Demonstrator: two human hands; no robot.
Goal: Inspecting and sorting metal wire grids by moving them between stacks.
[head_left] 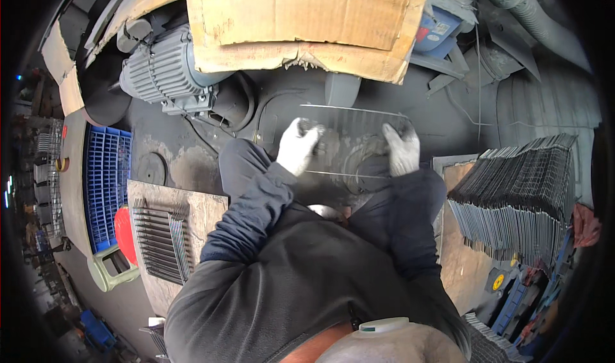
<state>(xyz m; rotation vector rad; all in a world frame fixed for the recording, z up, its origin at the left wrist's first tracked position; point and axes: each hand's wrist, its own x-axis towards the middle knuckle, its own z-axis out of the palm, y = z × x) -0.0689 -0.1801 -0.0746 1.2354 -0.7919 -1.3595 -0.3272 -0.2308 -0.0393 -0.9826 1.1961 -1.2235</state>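
Note:
Between my hands, in front of my lap, is a flat rectangular wire rack (353, 110). Its far and near rims show as thin bright lines, while the middle is blurred and the dark floor shows through. My left hand (298, 148), in a whitish work glove, is closed on the rack's left end. At the opposite end, my right hand (403, 149), in a greyer, soiled glove, grips with thumb and fingers. A tall stack of similar wire racks (516, 199) stands to my right on a wooden board (462, 251). Several more racks (160, 241) lie on a board to my left.
Cardboard (307, 17) covers a machine ahead of me. A grey electric motor (160, 71) sits at the far left, and a ribbed duct (525, 10) at the far right. A blue plastic crate (107, 183), a green stool (112, 270) and a red round object (125, 235) stand left.

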